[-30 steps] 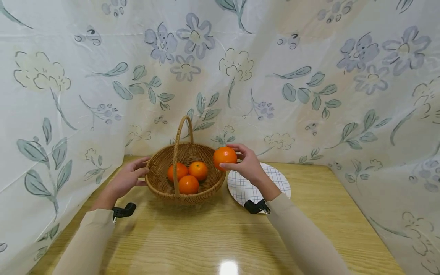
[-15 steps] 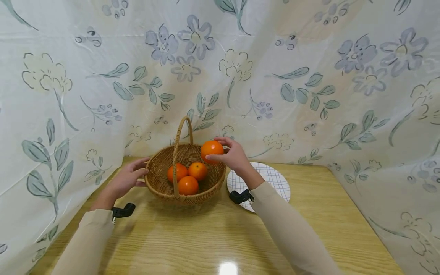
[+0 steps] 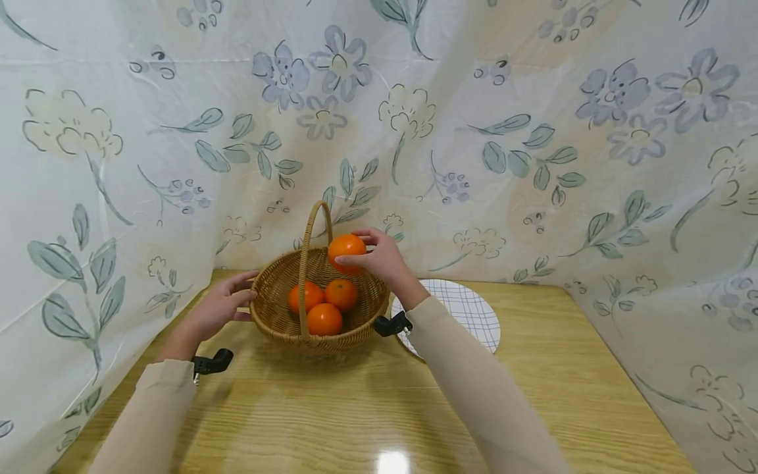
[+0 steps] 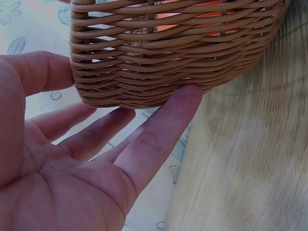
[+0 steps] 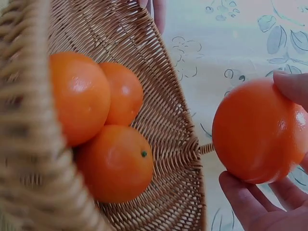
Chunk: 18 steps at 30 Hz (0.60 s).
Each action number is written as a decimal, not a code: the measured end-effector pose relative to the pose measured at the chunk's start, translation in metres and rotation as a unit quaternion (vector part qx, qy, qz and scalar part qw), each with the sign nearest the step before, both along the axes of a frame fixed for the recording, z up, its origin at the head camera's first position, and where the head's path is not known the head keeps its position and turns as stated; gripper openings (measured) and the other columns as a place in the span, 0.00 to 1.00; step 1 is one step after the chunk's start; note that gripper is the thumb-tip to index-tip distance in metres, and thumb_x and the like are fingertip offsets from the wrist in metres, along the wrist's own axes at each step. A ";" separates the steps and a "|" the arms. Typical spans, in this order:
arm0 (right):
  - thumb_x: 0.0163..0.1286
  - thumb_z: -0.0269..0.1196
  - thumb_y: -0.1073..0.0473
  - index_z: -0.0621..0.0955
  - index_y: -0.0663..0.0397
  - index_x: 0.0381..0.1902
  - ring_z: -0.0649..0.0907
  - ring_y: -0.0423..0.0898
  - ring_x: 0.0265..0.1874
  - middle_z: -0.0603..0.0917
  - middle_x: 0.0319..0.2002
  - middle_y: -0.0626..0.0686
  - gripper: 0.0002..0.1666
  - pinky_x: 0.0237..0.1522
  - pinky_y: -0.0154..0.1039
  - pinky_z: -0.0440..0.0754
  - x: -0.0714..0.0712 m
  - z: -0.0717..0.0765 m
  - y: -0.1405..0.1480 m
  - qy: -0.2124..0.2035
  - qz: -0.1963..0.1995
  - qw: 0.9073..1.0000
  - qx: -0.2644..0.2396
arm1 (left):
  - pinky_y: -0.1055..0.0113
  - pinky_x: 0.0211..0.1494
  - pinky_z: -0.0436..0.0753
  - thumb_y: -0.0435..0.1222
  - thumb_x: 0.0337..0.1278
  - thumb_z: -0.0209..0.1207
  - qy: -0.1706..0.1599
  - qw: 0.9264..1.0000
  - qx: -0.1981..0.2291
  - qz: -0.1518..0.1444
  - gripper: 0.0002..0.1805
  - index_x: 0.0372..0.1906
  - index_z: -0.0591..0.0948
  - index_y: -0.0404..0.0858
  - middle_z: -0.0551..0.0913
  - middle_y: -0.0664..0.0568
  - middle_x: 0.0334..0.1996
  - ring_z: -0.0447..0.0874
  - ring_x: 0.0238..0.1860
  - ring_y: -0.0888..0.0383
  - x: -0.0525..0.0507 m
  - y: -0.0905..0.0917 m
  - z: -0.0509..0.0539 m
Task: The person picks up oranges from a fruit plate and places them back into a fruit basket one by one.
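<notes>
A wicker basket [image 3: 371,315] with a tall arched handle [image 3: 304,280] stands on the table, several oranges [image 3: 324,319] grouped inside. My left hand [image 3: 216,308] is at its left side. In the left wrist view the thumb and fairly straight fingers [image 4: 151,139] touch the woven wall. My right hand [image 3: 383,258] grips another orange [image 3: 346,253] between thumb and fingers, above the basket's back right part and right of the handle. In the right wrist view this held orange [image 5: 257,132] appears apart from the oranges [image 5: 118,163] in the basket.
A round white plate [image 3: 464,309] with a blue grid lies right of the basket, partly behind the right forearm. The wooden table [image 3: 331,415] meets flower-patterned cloth [image 3: 474,197] at the back and sides. Black cameras [image 3: 214,362] sit on both wrists.
My right hand has carried its orange leftward and slightly up, from the basket's right rim to over its back right part. The left hand and the basket have hardly moved.
</notes>
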State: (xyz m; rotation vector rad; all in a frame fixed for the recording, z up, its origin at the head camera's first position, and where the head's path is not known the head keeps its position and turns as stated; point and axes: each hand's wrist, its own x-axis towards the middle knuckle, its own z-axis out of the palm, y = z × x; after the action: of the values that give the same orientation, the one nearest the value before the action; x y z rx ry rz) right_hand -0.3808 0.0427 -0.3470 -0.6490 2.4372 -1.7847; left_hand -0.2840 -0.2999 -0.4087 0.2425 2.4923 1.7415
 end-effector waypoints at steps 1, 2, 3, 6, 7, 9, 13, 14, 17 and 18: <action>0.55 0.80 0.48 0.79 0.44 0.62 0.82 0.53 0.52 0.81 0.58 0.55 0.37 0.49 0.44 0.86 -0.001 0.000 -0.003 0.004 -0.001 1.000 0.004 | 0.56 0.50 0.89 0.35 0.81 0.46 0.000 1.000 0.000 0.001 0.34 0.83 0.49 0.36 0.60 0.24 0.73 0.77 0.63 0.33 0.000 0.000 0.000; 0.55 0.80 0.48 0.80 0.45 0.62 0.82 0.53 0.52 0.81 0.58 0.55 0.37 0.49 0.45 0.86 -0.002 0.000 -0.006 0.007 -0.001 1.000 0.007 | 0.56 0.50 0.89 0.35 0.80 0.46 -0.001 1.000 -0.001 0.001 0.34 0.83 0.49 0.36 0.60 0.24 0.73 0.77 0.62 0.33 -0.001 -0.001 0.000; 0.56 0.80 0.48 0.79 0.45 0.62 0.82 0.53 0.52 0.81 0.58 0.55 0.37 0.49 0.45 0.86 -0.003 -0.001 -0.008 0.007 0.001 1.000 0.008 | 0.56 0.50 0.89 0.35 0.80 0.47 -0.001 1.000 -0.002 0.002 0.35 0.83 0.49 0.36 0.60 0.25 0.73 0.77 0.62 0.34 -0.001 -0.001 0.000; 0.55 0.80 0.48 0.80 0.47 0.62 0.81 0.53 0.52 0.81 0.57 0.55 0.37 0.50 0.45 0.86 -0.004 -0.002 -0.016 0.005 0.002 1.000 0.009 | 0.56 0.50 0.89 0.36 0.80 0.48 -0.002 1.000 -0.004 0.004 0.35 0.83 0.50 0.38 0.60 0.25 0.73 0.77 0.62 0.35 -0.002 -0.002 0.000; 0.55 0.80 0.49 0.80 0.47 0.62 0.81 0.53 0.53 0.82 0.57 0.55 0.37 0.50 0.45 0.86 -0.005 -0.003 -0.019 0.005 0.001 1.000 0.011 | 0.56 0.50 0.89 0.35 0.79 0.48 -0.001 1.000 -0.004 0.004 0.36 0.83 0.50 0.38 0.60 0.25 0.73 0.77 0.62 0.36 -0.002 -0.002 0.000; 0.55 0.80 0.49 0.80 0.48 0.62 0.81 0.53 0.53 0.81 0.57 0.56 0.37 0.50 0.44 0.85 -0.006 -0.004 -0.023 0.000 0.000 1.000 0.013 | 0.56 0.50 0.89 0.35 0.79 0.49 -0.001 1.000 -0.004 0.005 0.35 0.83 0.50 0.37 0.60 0.25 0.73 0.76 0.62 0.37 -0.002 -0.001 0.001; 0.53 0.81 0.48 0.81 0.48 0.60 0.81 0.52 0.51 0.82 0.56 0.56 0.37 0.49 0.43 0.84 -0.011 -0.005 -0.032 -0.003 -0.013 1.000 0.026 | 0.56 0.50 0.89 0.34 0.79 0.49 0.001 1.000 0.000 0.006 0.36 0.83 0.50 0.35 0.60 0.24 0.72 0.76 0.62 0.39 -0.001 0.002 0.001; 0.53 0.81 0.48 0.81 0.48 0.60 0.81 0.52 0.50 0.82 0.55 0.56 0.37 0.49 0.43 0.84 -0.012 -0.006 -0.033 -0.005 -0.018 0.999 0.030 | 0.56 0.50 0.89 0.33 0.79 0.49 0.001 1.000 0.001 0.007 0.35 0.83 0.50 0.35 0.60 0.25 0.72 0.77 0.62 0.40 -0.001 0.002 0.001; 0.52 0.81 0.49 0.81 0.49 0.59 0.82 0.51 0.50 0.83 0.54 0.55 0.37 0.51 0.42 0.84 -0.014 -0.008 -0.039 -0.012 -0.025 0.999 0.034 | 0.57 0.50 0.89 0.33 0.78 0.49 0.000 1.000 0.003 0.009 0.35 0.82 0.51 0.35 0.60 0.25 0.72 0.76 0.62 0.41 -0.001 0.003 0.000; 0.52 0.81 0.48 0.81 0.49 0.59 0.82 0.51 0.50 0.83 0.54 0.55 0.37 0.51 0.42 0.84 -0.015 -0.009 -0.040 -0.015 -0.027 0.999 0.038 | 0.57 0.50 0.89 0.33 0.78 0.49 0.000 1.000 0.004 0.009 0.35 0.82 0.51 0.35 0.60 0.25 0.72 0.76 0.62 0.41 -0.001 0.003 0.000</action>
State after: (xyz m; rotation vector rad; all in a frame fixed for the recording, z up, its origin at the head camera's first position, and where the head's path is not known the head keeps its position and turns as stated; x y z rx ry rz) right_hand -0.3960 0.0027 -0.3560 -0.5524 2.5119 -1.6968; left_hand -0.2848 -0.2972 -0.4092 0.2216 2.4956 1.7579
